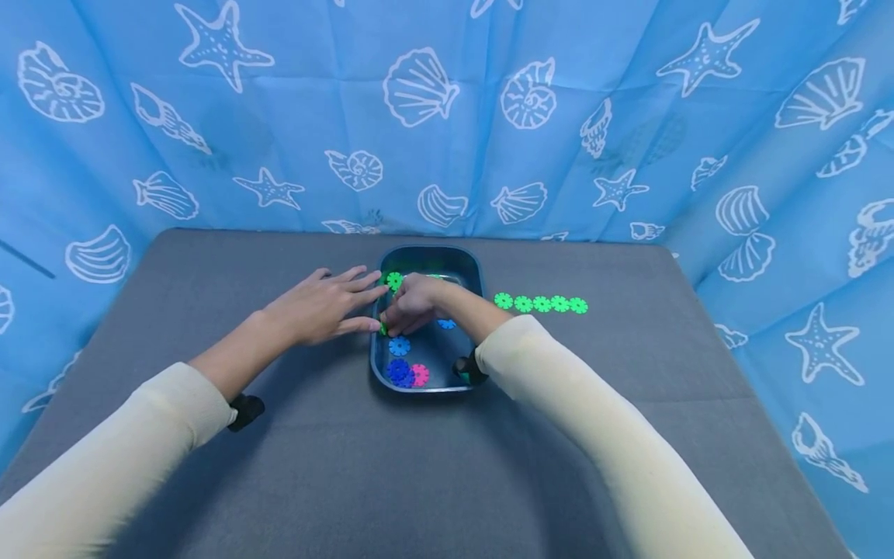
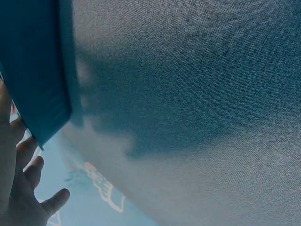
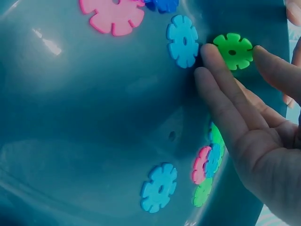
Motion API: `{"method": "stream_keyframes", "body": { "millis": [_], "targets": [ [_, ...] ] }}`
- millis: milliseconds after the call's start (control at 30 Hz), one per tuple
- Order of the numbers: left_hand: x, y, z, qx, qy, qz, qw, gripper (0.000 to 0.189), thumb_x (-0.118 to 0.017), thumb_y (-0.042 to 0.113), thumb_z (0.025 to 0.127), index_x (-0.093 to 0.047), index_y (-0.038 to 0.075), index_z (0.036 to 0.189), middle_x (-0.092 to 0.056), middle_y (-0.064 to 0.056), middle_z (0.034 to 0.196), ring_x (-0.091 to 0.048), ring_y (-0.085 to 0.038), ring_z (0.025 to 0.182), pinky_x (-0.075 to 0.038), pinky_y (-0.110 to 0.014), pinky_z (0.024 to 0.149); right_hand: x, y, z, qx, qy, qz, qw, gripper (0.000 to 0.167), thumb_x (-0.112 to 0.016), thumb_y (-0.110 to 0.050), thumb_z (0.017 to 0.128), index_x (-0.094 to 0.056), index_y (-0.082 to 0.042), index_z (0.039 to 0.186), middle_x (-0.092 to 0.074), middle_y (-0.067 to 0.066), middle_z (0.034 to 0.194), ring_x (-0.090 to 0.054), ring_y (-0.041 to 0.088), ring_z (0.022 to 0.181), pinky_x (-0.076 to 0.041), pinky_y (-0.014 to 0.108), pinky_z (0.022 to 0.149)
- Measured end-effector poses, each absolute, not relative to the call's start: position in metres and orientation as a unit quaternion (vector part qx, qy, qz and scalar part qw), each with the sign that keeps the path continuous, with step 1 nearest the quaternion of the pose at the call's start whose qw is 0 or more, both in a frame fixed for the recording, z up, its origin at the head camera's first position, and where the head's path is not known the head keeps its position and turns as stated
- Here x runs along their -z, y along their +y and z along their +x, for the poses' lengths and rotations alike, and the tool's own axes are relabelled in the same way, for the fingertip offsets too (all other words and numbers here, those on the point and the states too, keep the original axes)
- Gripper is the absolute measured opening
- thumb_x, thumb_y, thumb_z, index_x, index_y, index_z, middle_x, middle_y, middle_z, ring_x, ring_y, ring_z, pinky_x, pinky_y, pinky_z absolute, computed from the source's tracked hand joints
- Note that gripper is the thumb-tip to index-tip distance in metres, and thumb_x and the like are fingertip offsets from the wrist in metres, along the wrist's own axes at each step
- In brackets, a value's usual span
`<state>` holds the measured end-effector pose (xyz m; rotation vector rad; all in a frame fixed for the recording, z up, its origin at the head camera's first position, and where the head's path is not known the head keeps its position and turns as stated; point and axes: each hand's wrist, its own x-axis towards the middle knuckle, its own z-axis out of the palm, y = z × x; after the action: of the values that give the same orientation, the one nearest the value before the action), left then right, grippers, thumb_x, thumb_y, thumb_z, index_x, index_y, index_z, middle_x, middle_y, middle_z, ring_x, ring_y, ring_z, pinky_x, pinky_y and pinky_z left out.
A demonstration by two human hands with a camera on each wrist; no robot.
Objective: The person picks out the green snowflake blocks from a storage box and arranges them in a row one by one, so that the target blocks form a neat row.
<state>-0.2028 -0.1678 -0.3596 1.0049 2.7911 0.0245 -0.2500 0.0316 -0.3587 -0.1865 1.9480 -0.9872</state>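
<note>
My right hand point(image 1: 414, 303) reaches into a dark blue-grey tray point(image 1: 447, 365) and pinches a green notched plastic disc point(image 3: 241, 55) between thumb and fingertips, near the tray's left wall. Against that wall's rim rests my left hand point(image 1: 331, 307), its fingers straight and spread. Inside the tray, a light blue disc point(image 1: 400, 346) lies just in front of the right fingertips. Dark blue discs point(image 1: 400, 373) and a pink disc point(image 1: 421, 375) are in the near left corner. Another green disc point(image 1: 394, 281) shows by the far left corner. The right hand and forearm hide part of the tray.
To the right of the tray, several green discs point(image 1: 542, 304) lie in a row on the grey tablecloth point(image 1: 349, 466). A blue curtain point(image 1: 475, 140) with white shells and starfish hangs behind the table's far edge.
</note>
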Motion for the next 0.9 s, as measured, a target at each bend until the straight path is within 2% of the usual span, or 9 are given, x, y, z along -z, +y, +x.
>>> {"method": "stream_keyframes", "body": {
  "millis": [467,767,900],
  "targets": [
    [0.3609,-0.1669,-0.2031,-0.016,0.936,0.34,0.088,0.071,-0.049,0.057,0.1,-0.035,0.016,0.156,-0.025,-0.011,0.163,-0.021,-0.036,0.149,-0.026,-0.069,0.109,0.3591,0.031,-0.2504,0.419,0.785,-0.05,0.453,0.02,-0.058,-0.009,0.1,-0.069,0.004,0.11,-0.073,0.02,0.107,-0.071,0.029,0.102,-0.054,0.042,0.094],
    [0.359,-0.1667,-0.203,-0.015,0.936,0.342,0.083,0.071,-0.049,0.057,0.1,-0.036,0.015,0.155,-0.027,-0.011,0.162,-0.023,-0.036,0.149,-0.027,-0.069,0.109,0.3571,0.0318,-0.2525,0.407,0.799,-0.048,0.44,0.025,-0.055,-0.002,0.1,-0.063,0.008,0.122,-0.073,0.02,0.1,-0.073,0.029,0.096,-0.055,0.042,0.09],
    [0.3595,-0.1663,-0.203,-0.015,0.936,0.34,0.085,0.071,-0.05,0.057,0.099,-0.036,0.015,0.156,-0.026,-0.011,0.162,-0.022,-0.036,0.149,-0.025,-0.069,0.109,0.3583,0.0337,-0.2523,0.393,0.81,-0.051,0.431,0.021,-0.057,0.0,0.098,-0.064,0.007,0.117,-0.074,0.019,0.098,-0.074,0.028,0.093,-0.057,0.04,0.087]
  ]
}}
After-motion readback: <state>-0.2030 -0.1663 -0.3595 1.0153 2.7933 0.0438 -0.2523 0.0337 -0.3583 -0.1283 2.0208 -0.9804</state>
